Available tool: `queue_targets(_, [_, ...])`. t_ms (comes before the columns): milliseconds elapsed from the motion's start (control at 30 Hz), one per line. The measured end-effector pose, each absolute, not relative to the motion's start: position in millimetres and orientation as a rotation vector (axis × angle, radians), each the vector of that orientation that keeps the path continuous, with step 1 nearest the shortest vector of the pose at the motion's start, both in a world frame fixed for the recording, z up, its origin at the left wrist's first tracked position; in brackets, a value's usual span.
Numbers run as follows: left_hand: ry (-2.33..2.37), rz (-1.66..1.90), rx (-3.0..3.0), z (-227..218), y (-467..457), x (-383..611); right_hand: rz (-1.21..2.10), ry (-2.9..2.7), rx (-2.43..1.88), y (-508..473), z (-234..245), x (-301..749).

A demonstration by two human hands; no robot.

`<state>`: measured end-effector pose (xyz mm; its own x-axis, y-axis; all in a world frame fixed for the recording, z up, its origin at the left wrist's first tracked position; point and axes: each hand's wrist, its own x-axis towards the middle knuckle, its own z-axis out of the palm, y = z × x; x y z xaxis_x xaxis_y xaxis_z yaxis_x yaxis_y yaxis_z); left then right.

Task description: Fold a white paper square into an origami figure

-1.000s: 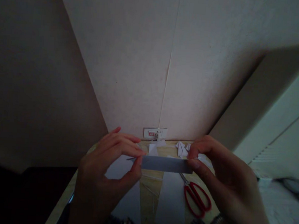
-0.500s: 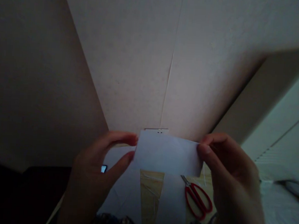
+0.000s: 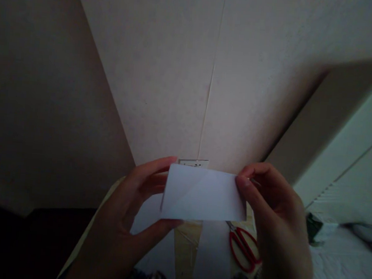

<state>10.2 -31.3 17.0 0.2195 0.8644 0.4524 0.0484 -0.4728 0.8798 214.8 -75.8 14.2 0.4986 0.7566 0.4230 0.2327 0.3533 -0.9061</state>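
A small rectangular piece of white paper is held up in front of me, its long side running left to right. My right hand pinches its upper right corner between thumb and fingers. Around the left end curves my left hand, the thumb along the bottom edge and the index finger near the top corner; the other fingers are partly hidden behind the paper. Below, larger white sheets lie on the wooden tabletop. Beside my right hand rest scissors with red handles.
A pale wall rises behind the table, with a socket plate low on it. To the right are a white quilted surface, a dark green object and a dark looped item. The light is dim.
My left hand has opened wider, from the left edge to spanning the paper's top and bottom. The paper and my right hand have shifted slightly left.
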Motion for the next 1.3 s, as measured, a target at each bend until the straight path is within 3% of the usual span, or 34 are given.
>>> queue_targets(400, [0.719, 1.413, 1.555, 16, -30, 19, 0.556, -1.280, -1.146, -68, 11, 216])
queue_targets(800, [1.041, 1.468, 1.562, 31, -40, 21, 0.553, -1.504, -1.187, -69, 18, 217])
queue_targets(967, [1.161, 1.439, 1.563, 24, -32, 20, 0.545, -1.441, -1.116, -83, 14, 218])
queue_targets(1300, [0.962, 1.345, 1.293, 23, -32, 30, 0.621, -1.315, -1.142, -74, 16, 216])
